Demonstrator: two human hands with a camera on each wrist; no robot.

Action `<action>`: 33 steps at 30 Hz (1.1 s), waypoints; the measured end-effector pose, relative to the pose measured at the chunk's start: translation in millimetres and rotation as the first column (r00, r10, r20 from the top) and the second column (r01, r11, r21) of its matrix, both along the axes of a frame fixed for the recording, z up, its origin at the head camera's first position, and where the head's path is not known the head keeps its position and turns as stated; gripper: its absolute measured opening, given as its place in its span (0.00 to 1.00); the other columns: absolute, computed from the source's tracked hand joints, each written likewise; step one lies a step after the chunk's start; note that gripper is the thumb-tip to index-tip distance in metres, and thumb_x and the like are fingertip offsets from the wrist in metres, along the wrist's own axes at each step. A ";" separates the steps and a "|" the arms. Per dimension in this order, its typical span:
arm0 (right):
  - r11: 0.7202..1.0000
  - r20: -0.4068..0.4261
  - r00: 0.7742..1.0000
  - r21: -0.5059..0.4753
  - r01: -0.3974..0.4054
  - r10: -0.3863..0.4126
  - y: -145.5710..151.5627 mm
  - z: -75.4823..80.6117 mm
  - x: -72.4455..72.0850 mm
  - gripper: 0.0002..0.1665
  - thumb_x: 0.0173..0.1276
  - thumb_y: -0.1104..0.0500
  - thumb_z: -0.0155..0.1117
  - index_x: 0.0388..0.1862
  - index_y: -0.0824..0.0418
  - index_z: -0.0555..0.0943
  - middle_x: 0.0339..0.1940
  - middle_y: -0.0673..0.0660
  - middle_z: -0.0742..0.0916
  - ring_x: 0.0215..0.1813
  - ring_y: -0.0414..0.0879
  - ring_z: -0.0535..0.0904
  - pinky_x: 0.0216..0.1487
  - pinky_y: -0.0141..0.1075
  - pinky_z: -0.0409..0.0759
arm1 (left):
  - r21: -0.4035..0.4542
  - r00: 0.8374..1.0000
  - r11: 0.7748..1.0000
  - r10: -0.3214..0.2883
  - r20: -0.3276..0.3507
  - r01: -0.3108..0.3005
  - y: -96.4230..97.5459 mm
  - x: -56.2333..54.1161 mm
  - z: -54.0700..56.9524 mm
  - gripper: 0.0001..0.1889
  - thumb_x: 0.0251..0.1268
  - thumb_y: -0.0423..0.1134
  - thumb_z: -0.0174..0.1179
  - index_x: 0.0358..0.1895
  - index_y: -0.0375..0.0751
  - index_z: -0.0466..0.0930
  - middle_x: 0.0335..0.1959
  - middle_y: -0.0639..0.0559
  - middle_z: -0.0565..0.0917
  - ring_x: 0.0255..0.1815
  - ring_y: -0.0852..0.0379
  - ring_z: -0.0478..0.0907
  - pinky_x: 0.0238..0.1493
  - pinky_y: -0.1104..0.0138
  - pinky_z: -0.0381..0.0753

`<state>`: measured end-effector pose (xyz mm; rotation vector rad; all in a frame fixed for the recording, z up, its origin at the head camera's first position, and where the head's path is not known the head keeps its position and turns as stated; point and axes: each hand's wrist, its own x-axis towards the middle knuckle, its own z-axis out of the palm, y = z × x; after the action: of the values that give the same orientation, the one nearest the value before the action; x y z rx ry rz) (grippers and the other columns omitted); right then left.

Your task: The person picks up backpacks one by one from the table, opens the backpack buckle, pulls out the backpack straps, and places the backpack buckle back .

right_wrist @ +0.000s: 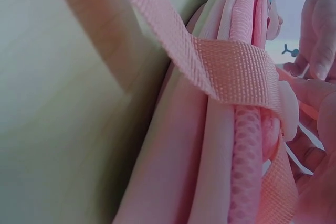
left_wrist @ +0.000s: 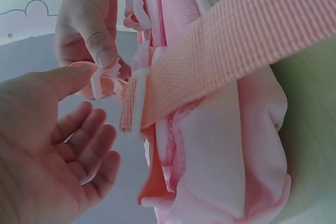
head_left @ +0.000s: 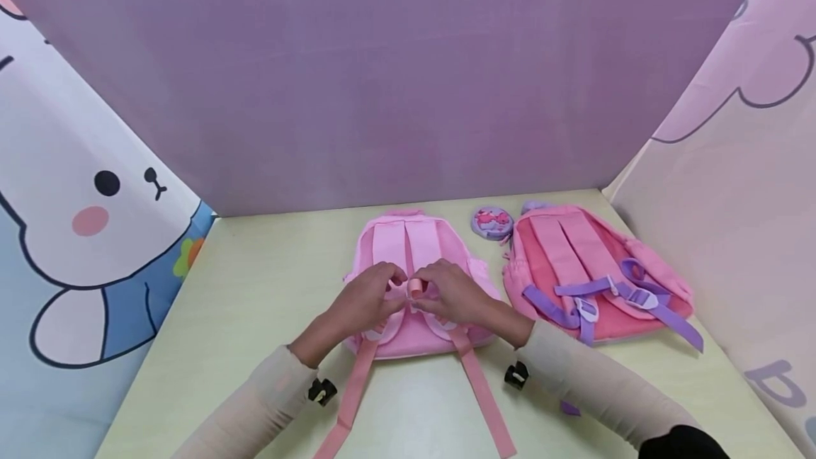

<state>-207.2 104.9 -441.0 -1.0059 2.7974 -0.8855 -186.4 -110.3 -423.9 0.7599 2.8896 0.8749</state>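
Note:
A light pink backpack (head_left: 421,346) lies on the table with its shoulder straps facing up. Over its middle, my right hand (head_left: 455,292) pinches a peach chest strap, folded into a loop (head_left: 416,287), by its white plastic buckle (left_wrist: 97,83). Facing it, my left hand (head_left: 370,296) is close beside the same buckle. Its thumb overlaps the strap in the left wrist view, while the other fingers (left_wrist: 86,145) are loosely bent and apart from it. A peach webbing strap (right_wrist: 236,72) runs through a white slider (left_wrist: 139,100) at the pack's lower edge.
A second, darker pink backpack (head_left: 542,253) with purple straps (head_left: 676,324) lies on the right. A round purple pouch (head_left: 492,222) sits by its upper corner. Two loose peach strap ends (head_left: 487,402) trail toward the table's front. Printed panels stand on both sides, and a purple panel (head_left: 408,91) behind.

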 end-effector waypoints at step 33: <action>1.000 -0.020 1.000 -0.003 -0.010 0.010 -0.9 -3.5 -2.8 0.10 0.64 0.51 0.76 0.36 0.49 0.81 0.33 0.48 0.86 0.47 0.48 0.77 0.47 0.38 0.74 | 0.024 0.992 0.999 -0.038 -0.119 0.041 8.7 -3.5 7.8 0.12 0.64 0.41 0.71 0.47 0.46 0.83 0.42 0.53 0.85 0.44 0.58 0.81 0.48 0.64 0.84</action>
<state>-210.0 104.0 -444.5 -1.0345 2.8054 -0.8844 -189.9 -101.6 -416.1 0.8980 2.9588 0.8957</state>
